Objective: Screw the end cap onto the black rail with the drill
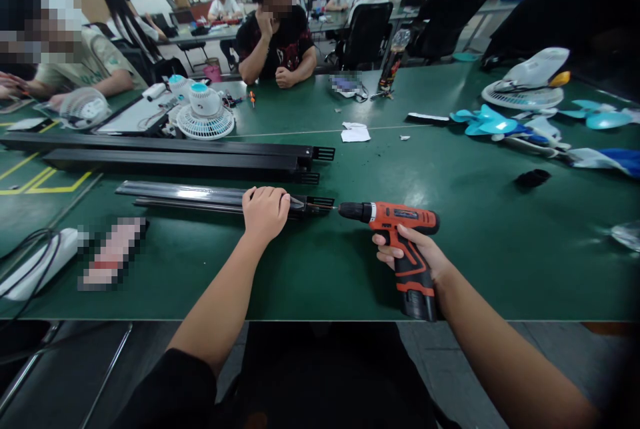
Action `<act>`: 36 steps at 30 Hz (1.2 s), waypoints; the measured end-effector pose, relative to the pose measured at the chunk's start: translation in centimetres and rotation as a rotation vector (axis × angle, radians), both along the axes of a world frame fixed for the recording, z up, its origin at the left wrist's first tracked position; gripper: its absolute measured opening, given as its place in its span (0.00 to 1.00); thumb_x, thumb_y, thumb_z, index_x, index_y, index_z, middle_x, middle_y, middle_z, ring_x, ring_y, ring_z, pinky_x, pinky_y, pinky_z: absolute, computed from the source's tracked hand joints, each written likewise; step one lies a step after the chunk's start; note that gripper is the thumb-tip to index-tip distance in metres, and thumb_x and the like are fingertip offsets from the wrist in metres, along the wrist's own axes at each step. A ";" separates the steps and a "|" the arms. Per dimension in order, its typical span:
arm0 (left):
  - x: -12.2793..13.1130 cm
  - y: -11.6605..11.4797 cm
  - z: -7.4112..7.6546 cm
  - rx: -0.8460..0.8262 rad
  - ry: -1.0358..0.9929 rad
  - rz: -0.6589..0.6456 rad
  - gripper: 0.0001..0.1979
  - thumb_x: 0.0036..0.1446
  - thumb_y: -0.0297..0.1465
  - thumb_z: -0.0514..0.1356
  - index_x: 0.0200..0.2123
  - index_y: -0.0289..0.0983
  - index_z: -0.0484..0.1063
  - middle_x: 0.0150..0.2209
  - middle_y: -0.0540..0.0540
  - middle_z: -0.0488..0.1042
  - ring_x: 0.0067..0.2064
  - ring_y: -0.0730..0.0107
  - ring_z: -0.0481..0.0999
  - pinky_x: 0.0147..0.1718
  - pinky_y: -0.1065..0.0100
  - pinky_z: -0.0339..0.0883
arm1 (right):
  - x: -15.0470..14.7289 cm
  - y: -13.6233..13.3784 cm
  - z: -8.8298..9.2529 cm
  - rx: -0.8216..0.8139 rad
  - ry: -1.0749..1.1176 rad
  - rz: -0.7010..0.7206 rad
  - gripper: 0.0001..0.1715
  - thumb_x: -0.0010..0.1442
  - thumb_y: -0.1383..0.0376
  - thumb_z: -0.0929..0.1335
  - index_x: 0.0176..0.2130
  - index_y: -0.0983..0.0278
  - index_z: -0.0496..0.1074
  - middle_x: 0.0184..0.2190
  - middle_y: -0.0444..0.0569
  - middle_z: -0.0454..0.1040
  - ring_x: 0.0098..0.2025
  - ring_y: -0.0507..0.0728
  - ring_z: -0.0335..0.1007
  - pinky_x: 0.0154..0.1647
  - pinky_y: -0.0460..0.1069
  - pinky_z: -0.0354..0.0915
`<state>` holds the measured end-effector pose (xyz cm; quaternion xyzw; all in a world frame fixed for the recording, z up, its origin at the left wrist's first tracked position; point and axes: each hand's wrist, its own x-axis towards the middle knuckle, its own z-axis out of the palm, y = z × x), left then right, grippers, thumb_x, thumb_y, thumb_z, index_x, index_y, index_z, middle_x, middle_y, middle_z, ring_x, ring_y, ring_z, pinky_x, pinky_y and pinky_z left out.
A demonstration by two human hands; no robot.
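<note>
My left hand (265,210) is closed over the right end of a long black metal rail (200,195) lying on the green table (500,242). My right hand (415,250) grips the handle of an orange and black cordless drill (400,229). The drill points left, its bit touching the rail's end by my left hand. Two more long black rails (175,152) lie parallel just behind the one I hold.
White and blue desk fans (205,112) stand at the back left, blue fan blades (487,123) and a white fan grille (523,94) at the right. A person sits across the table, another at the far left. White cables (35,265) lie near the left front edge.
</note>
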<state>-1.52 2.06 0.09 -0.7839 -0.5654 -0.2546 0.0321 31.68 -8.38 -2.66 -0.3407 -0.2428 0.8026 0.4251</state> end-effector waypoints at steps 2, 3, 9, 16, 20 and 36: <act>0.0 0.0 0.0 -0.004 0.002 0.003 0.20 0.73 0.38 0.46 0.44 0.44 0.79 0.46 0.44 0.83 0.52 0.54 0.77 0.64 0.49 0.52 | 0.0 0.0 -0.1 0.002 0.004 -0.019 0.18 0.60 0.54 0.73 0.42 0.63 0.70 0.30 0.46 0.66 0.24 0.50 0.55 0.26 0.48 0.63; 0.0 0.0 0.0 -0.004 0.003 0.003 0.20 0.73 0.38 0.46 0.44 0.44 0.80 0.47 0.44 0.83 0.52 0.54 0.77 0.64 0.49 0.52 | 0.0 0.0 -0.1 0.001 0.012 -0.023 0.18 0.60 0.54 0.73 0.43 0.62 0.70 0.31 0.46 0.67 0.24 0.50 0.55 0.26 0.48 0.63; 0.0 0.1 0.0 -0.007 -0.002 -0.006 0.21 0.73 0.38 0.46 0.44 0.43 0.80 0.47 0.44 0.83 0.52 0.54 0.78 0.64 0.49 0.54 | -0.1 0.0 -0.1 -0.002 0.057 -0.036 0.18 0.59 0.56 0.74 0.45 0.62 0.71 0.33 0.46 0.69 0.24 0.49 0.55 0.27 0.47 0.63; -0.1 0.1 -0.1 0.001 -0.006 -0.010 0.21 0.73 0.38 0.47 0.44 0.43 0.80 0.46 0.43 0.83 0.52 0.54 0.78 0.63 0.49 0.54 | -0.1 0.0 -0.1 -0.002 0.006 -0.046 0.17 0.60 0.55 0.72 0.44 0.62 0.70 0.34 0.47 0.69 0.24 0.49 0.53 0.27 0.49 0.63; -0.1 0.1 0.0 -0.002 0.002 -0.008 0.21 0.73 0.38 0.46 0.44 0.43 0.80 0.46 0.44 0.83 0.52 0.53 0.78 0.63 0.48 0.54 | -0.1 0.0 0.0 -0.007 0.021 -0.040 0.17 0.60 0.55 0.73 0.43 0.62 0.70 0.34 0.47 0.70 0.24 0.49 0.52 0.27 0.49 0.62; -0.1 0.0 0.0 0.002 0.008 -0.006 0.20 0.73 0.38 0.46 0.44 0.43 0.79 0.46 0.44 0.83 0.52 0.54 0.78 0.63 0.49 0.53 | -0.1 0.1 -0.2 0.002 0.041 -0.035 0.17 0.61 0.55 0.73 0.45 0.62 0.71 0.34 0.47 0.70 0.24 0.49 0.54 0.27 0.47 0.65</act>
